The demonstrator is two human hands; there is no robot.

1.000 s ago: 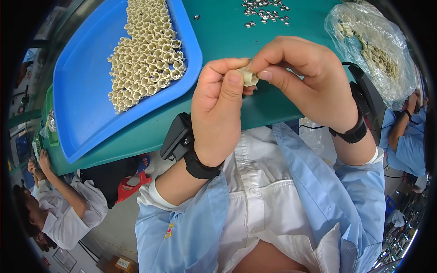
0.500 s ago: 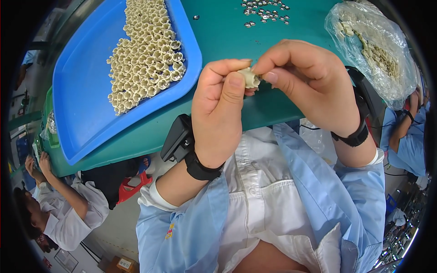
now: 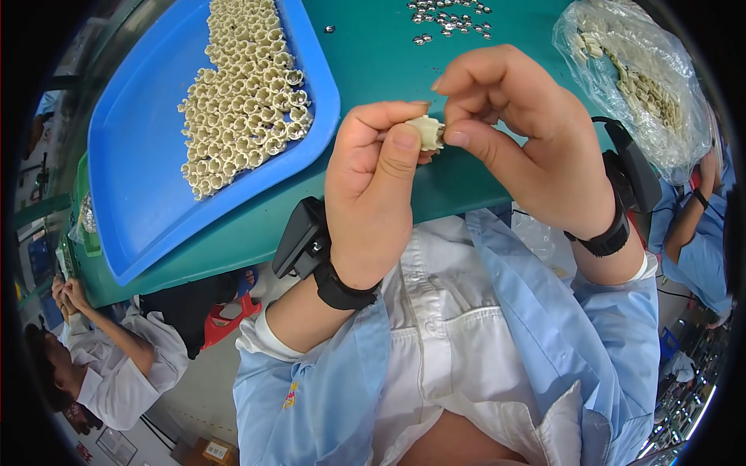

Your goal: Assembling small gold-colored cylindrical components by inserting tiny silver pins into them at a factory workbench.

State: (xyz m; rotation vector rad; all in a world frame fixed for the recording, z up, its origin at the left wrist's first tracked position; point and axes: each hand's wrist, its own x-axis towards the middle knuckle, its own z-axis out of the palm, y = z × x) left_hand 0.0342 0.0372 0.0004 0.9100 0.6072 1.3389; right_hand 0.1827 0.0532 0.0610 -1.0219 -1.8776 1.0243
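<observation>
My left hand [image 3: 369, 190] pinches a small cream-coloured plastic part [image 3: 427, 133] between thumb and index finger, a short tube with a notched rim. The rim end points right, and something dark shows in its mouth, too small to name. Just right of it is my right hand [image 3: 548, 144]: its thumb tip is beside the rim and its index finger is raised away, so the fingers stand apart. Many similar cream parts [image 3: 241, 116] stand close together in a blue tray [image 3: 140, 171] at the left. A few along their right side have shiny insides.
Small shiny metal discs [image 3: 451, 23] lie scattered at the far side of the green table [image 3: 373, 58], with a single disc [image 3: 329, 29] nearer the tray. A clear plastic bag [image 3: 645, 85] of cream parts rests at the right. Other people sit at left and right.
My right index finger has lifted off the cream part, opening a gap from the thumb. The left hand keeps its pinch in nearly the same place.
</observation>
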